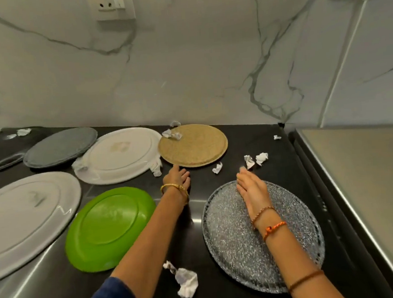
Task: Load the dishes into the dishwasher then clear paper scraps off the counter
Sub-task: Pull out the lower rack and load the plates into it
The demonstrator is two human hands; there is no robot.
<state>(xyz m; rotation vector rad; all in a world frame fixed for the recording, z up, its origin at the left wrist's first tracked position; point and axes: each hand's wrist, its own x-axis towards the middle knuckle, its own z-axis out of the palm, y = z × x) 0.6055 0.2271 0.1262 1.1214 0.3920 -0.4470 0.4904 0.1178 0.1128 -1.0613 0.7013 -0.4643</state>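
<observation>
Nearest me lay a crumpled paper scrap (185, 282) on the black counter (49, 289), between the person's two forearms. Her left hand (176, 176) reached forward, fingers relaxed and holding nothing, its tips just at the near edge of the tan plate (194, 144). Her right hand (251, 187) lay flat and loose over the far rim of the speckled grey plate (243, 238), grasping nothing. Just beyond its fingertips sat two small paper balls (255, 159), with another scrap (217, 168) to their left. A green plate (110, 228) lay face down left of the left arm, a large white plate (26, 221) beside it. Farther back stood a white oval plate (119, 154) and a dark grey plate (61, 146), and more scraps (172, 134) rested on the tan plate's far edge.
</observation>
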